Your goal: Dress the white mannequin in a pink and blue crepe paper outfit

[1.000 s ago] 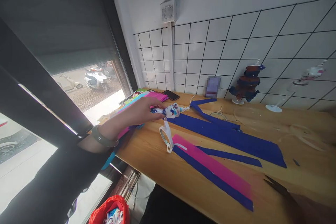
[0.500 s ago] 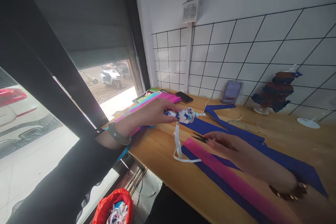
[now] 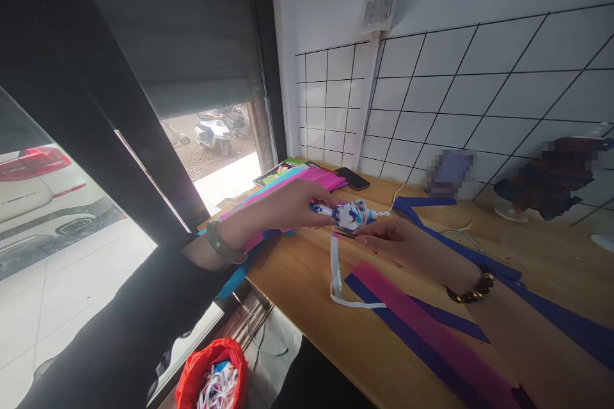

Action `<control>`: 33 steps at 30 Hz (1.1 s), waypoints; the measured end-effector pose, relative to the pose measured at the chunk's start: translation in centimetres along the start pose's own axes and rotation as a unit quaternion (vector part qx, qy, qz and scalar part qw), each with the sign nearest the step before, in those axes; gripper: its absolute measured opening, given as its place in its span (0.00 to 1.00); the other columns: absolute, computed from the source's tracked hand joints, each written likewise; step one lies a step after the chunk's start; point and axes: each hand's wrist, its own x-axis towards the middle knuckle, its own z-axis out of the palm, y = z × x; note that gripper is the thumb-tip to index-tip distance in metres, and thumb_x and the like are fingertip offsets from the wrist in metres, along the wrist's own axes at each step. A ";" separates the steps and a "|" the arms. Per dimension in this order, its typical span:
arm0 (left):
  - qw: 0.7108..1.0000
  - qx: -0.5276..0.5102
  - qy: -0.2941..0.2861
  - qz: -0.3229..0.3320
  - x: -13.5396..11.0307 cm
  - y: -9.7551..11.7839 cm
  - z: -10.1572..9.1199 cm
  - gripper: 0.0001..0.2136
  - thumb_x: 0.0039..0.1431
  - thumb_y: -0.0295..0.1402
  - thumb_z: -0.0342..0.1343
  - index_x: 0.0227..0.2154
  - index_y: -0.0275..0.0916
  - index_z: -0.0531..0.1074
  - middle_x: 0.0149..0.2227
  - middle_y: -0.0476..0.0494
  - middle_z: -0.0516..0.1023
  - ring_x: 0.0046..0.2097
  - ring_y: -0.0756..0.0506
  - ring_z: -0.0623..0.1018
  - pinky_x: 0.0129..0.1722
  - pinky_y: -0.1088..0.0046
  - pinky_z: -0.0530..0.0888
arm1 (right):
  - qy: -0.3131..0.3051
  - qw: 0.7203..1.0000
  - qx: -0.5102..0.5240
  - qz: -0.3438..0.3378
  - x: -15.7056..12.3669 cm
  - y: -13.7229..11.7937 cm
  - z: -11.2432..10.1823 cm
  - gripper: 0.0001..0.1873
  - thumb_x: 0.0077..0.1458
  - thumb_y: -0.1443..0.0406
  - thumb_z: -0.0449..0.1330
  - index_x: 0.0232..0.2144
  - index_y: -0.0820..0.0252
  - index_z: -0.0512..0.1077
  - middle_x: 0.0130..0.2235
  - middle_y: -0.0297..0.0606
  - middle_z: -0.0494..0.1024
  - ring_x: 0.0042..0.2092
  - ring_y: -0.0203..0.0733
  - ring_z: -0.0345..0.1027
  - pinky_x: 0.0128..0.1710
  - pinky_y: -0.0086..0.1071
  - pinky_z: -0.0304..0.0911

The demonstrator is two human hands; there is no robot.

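My left hand (image 3: 314, 201) is closed around a white bundle (image 3: 352, 215) speckled blue and pink, with a thin white tip pointing right. From beneath it a narrow white tape (image 3: 336, 268) hangs down and curls onto the table. Close to the bundle's underside, my right hand (image 3: 391, 236) grips small dark scissors (image 3: 346, 234), whose blades point left at the upper end of the tape. The fingers hide their handles. Below my right hand lie a pink strip (image 3: 407, 313) and dark blue strips (image 3: 448, 316) of thin material.
Stacked pink and light blue sheets (image 3: 314, 174) lie by the window, beside a black phone (image 3: 354, 178). A red-lined bin (image 3: 188, 380) with white scraps stands on the floor. Dark blue strips (image 3: 426, 201) and a dark tiered decoration (image 3: 559, 172) are along the tiled wall.
My right hand has moved left and up, bringing the scissors from above the pink strip to the tape under the bundle. My left hand keeps its hold. The view has shifted slightly left.
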 end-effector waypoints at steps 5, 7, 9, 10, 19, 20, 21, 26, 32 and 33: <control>1.000 0.011 -0.008 0.007 0.3 0.0 -0.2 0.11 0.47 0.39 0.58 0.35 0.46 0.77 0.34 0.49 0.77 0.37 0.47 0.74 0.34 0.72 0.67 | -0.065 0.994 0.070 0.060 0.2 -0.7 0.0 0.18 0.55 0.51 0.52 0.26 0.58 0.65 0.20 0.25 0.51 0.22 0.29 0.39 0.20 0.30 0.36; 1.000 0.010 -0.007 0.003 0.4 0.1 -0.3 0.11 0.47 0.39 0.58 0.35 0.46 0.77 0.33 0.49 0.77 0.36 0.47 0.74 0.33 0.73 0.68 | -0.065 0.991 0.089 0.075 0.3 -0.9 0.0 0.17 0.54 0.51 0.54 0.25 0.58 0.64 0.20 0.25 0.52 0.21 0.29 0.38 0.21 0.30 0.35; 1.000 0.004 -0.003 -0.001 0.4 0.0 -0.5 0.11 0.46 0.39 0.59 0.35 0.46 0.77 0.32 0.49 0.77 0.36 0.47 0.74 0.33 0.73 0.68 | -0.066 0.989 0.098 0.089 0.6 -0.9 0.0 0.18 0.53 0.50 0.55 0.24 0.58 0.64 0.18 0.24 0.51 0.20 0.28 0.37 0.20 0.30 0.33; 1.000 0.000 0.001 -0.002 0.3 0.0 -0.5 0.11 0.46 0.39 0.59 0.35 0.46 0.77 0.32 0.49 0.77 0.36 0.47 0.74 0.33 0.73 0.68 | -0.066 0.988 0.101 0.095 0.8 -0.8 0.0 0.19 0.52 0.50 0.56 0.23 0.58 0.64 0.18 0.23 0.52 0.20 0.28 0.37 0.20 0.30 0.33; 1.000 -0.001 -0.003 -0.010 -0.1 -0.1 -0.7 0.12 0.47 0.38 0.58 0.35 0.45 0.77 0.33 0.49 0.77 0.33 0.48 0.74 0.31 0.74 0.67 | -0.073 0.985 0.110 0.107 1.6 -0.1 0.0 0.22 0.50 0.49 0.58 0.19 0.59 0.63 0.16 0.24 0.54 0.18 0.26 0.39 0.18 0.28 0.33; 1.000 0.005 -0.006 -0.010 -0.1 -0.1 -0.7 0.12 0.47 0.39 0.58 0.36 0.45 0.77 0.34 0.48 0.77 0.34 0.48 0.74 0.31 0.74 0.67 | -0.074 0.986 0.107 0.107 1.6 -0.1 0.0 0.22 0.50 0.48 0.58 0.19 0.59 0.63 0.16 0.24 0.54 0.18 0.26 0.39 0.18 0.27 0.33; 1.000 0.013 -0.009 -0.010 -0.1 -0.1 -0.7 0.13 0.48 0.39 0.57 0.37 0.44 0.77 0.34 0.48 0.77 0.34 0.48 0.74 0.32 0.74 0.67 | -0.074 0.986 0.102 0.109 1.7 -0.1 0.0 0.22 0.50 0.48 0.58 0.19 0.59 0.63 0.16 0.24 0.54 0.18 0.26 0.39 0.18 0.27 0.33; 0.998 0.042 -0.034 -0.013 -0.1 -0.1 -0.9 0.14 0.50 0.38 0.56 0.40 0.43 0.76 0.38 0.47 0.77 0.37 0.49 0.73 0.33 0.74 0.66 | -0.080 0.985 0.080 0.127 2.0 0.1 -0.1 0.22 0.47 0.48 0.59 0.19 0.59 0.63 0.16 0.24 0.56 0.18 0.25 0.39 0.17 0.27 0.33; 0.998 0.031 -0.048 -0.002 -0.1 -0.3 -1.0 0.13 0.51 0.38 0.55 0.40 0.43 0.76 0.38 0.47 0.77 0.36 0.50 0.73 0.33 0.75 0.65 | -0.080 0.989 0.053 0.113 2.2 0.4 -0.1 0.22 0.48 0.47 0.59 0.20 0.59 0.64 0.16 0.24 0.56 0.18 0.26 0.40 0.18 0.28 0.34; 0.998 0.032 -0.048 -0.001 0.0 -0.3 -1.0 0.13 0.52 0.38 0.55 0.40 0.42 0.76 0.38 0.47 0.77 0.36 0.50 0.72 0.33 0.75 0.64 | -0.081 0.989 0.052 0.114 2.3 0.6 -0.1 0.23 0.48 0.46 0.59 0.20 0.59 0.64 0.16 0.24 0.55 0.18 0.26 0.40 0.18 0.28 0.34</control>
